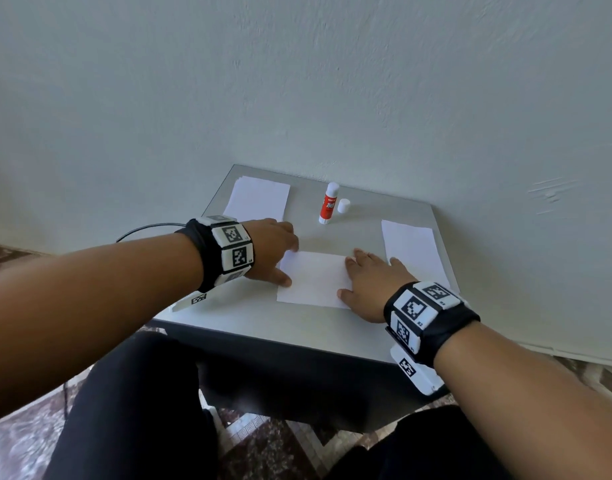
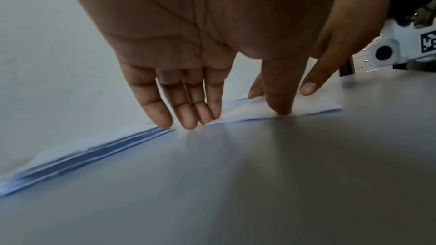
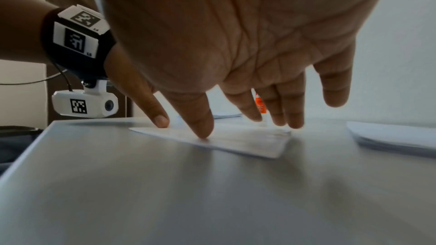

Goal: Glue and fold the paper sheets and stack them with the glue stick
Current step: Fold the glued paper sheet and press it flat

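Note:
A folded white sheet [image 1: 313, 280] lies flat in the middle of the grey table [image 1: 249, 323]. My left hand [image 1: 275, 252] presses its left edge with straight fingers and thumb; in the left wrist view the fingertips [image 2: 188, 122] touch the table at that sheet [image 2: 311, 106]. My right hand [image 1: 367, 282] lies flat on the sheet's right edge, its thumb [image 3: 202, 128] pressing the paper [image 3: 247, 141]. A red-and-white glue stick [image 1: 328, 204] stands uncapped at the back, its white cap [image 1: 343, 206] beside it.
A stack of white sheets [image 1: 258, 199] lies at the back left, seen edge-on as the paper stack [image 2: 82, 157]. Another pile of paper [image 1: 413, 251] lies at the right, also the pile [image 3: 396, 137]. The table stands against a pale wall [image 1: 332, 81]; patterned floor below.

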